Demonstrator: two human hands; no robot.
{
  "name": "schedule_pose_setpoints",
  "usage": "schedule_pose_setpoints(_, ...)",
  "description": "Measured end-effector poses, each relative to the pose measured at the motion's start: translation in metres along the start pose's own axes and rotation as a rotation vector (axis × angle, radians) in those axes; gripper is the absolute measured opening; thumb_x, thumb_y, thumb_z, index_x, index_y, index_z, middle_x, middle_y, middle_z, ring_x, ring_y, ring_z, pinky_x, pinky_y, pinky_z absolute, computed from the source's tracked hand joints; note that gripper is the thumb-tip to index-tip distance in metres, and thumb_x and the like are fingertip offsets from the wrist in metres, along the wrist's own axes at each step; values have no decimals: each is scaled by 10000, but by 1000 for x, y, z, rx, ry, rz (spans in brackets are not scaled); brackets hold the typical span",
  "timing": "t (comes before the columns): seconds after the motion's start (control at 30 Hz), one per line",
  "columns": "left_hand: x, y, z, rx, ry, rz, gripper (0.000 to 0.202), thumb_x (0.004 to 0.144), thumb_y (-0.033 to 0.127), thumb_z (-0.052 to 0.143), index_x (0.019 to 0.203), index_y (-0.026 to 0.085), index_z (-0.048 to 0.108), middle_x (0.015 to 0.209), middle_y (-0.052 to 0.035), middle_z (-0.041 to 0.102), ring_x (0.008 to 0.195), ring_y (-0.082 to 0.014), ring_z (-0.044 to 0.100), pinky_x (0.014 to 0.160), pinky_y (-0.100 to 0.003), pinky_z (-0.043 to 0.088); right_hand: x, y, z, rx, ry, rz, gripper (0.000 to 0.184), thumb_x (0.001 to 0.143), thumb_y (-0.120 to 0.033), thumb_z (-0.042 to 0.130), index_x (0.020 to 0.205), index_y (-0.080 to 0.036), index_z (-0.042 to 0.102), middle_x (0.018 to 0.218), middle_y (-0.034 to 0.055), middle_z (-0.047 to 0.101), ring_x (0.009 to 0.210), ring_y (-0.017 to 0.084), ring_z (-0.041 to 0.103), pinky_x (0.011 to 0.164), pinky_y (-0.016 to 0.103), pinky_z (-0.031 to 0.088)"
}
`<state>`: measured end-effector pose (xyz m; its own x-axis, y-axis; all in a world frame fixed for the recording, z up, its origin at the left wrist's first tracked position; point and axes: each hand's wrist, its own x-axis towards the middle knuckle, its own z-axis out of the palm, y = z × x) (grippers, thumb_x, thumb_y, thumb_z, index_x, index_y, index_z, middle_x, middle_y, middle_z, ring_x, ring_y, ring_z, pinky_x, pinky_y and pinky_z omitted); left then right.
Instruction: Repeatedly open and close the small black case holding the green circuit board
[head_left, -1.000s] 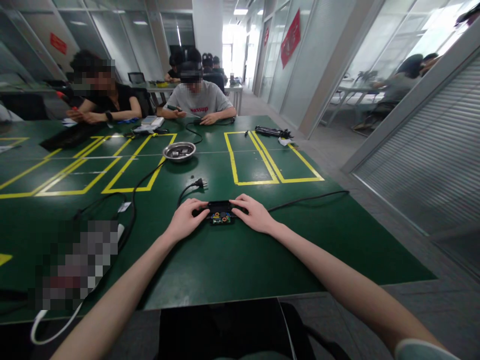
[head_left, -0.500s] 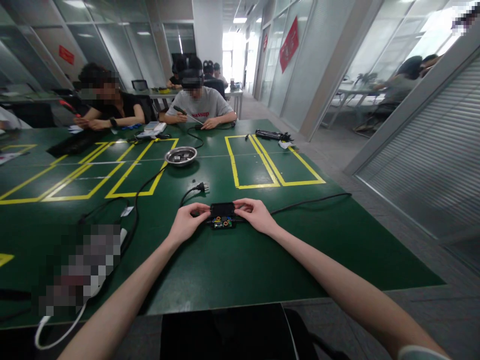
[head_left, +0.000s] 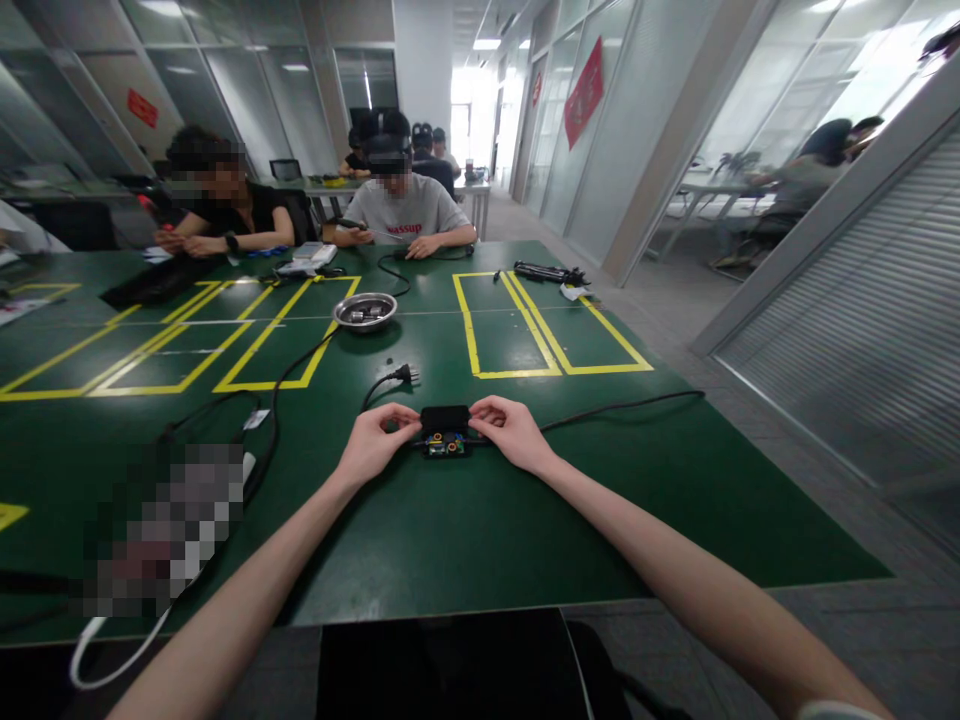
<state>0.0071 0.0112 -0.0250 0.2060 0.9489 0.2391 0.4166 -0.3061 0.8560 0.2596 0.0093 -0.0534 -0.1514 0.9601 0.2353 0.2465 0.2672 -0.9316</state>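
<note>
A small black power adapter (head_left: 445, 421) lies on the green table (head_left: 450, 530) with its case off, so a circuit board with coloured parts (head_left: 444, 445) shows along its near side. My left hand (head_left: 375, 443) pinches its left end and my right hand (head_left: 508, 430) grips its right end, fingers curled on both. A black cable (head_left: 622, 406) runs from the adapter to the right. Another cable curves away to a plug (head_left: 403, 374) just behind the adapter.
A metal bowl (head_left: 365, 310) holding small parts stands further back among yellow taped rectangles (head_left: 517, 330). Black cables (head_left: 262, 420) and a white one (head_left: 112, 660) lie at the left. Two people sit across the table, one with a tool. A black tool (head_left: 547, 270) lies far right.
Both hands have drawn closer onto the adapter's ends, with the fingers now curled in a pinch. The view has shifted slightly; the adapter has stayed where it was.
</note>
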Motion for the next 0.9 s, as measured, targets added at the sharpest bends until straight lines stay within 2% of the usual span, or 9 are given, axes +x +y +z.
schedule_pose_setpoints(0.13, 0, 1, 0, 14, 11, 8, 194, 789, 355, 745, 876, 187, 786, 822, -33, 790, 737, -198, 697, 674, -295, 522, 1, -1, 0, -18, 11, -4, 158, 799, -302, 717, 895, -176, 714, 758, 17, 709, 674, 152, 634, 644, 286, 531)
schedule_pose_setpoints(0.37, 1, -1, -1, -2, 12, 26, 208, 776, 372, 744, 869, 190, 783, 837, -39, 793, 786, -219, 712, 743, -324, 558, 3, 1, 0, -20, 16, -12, 150, 799, -297, 718, 888, -177, 722, 785, 28, 725, 706, 159, 644, 657, 288, 536)
schedule_pose_setpoints(0.7, -1, 2, -3, 21, 4, 54, 215, 800, 400, 723, 848, 194, 763, 819, -33, 772, 782, -208, 693, 766, -322, 547, 2, -5, 0, -49, 20, -58, 130, 824, -298, 699, 868, -178, 727, 807, 34, 729, 733, 164, 638, 613, 267, 505)
schedule_pose_setpoints(0.9, -1, -1, -4, 62, 7, 72, 219, 805, 407, 708, 843, 195, 748, 809, -31, 761, 777, -210, 682, 778, -336, 532, 2, -5, 0, -71, 10, -69, 123, 830, -296, 703, 871, -183, 730, 824, 32, 732, 745, 163, 641, 637, 272, 507)
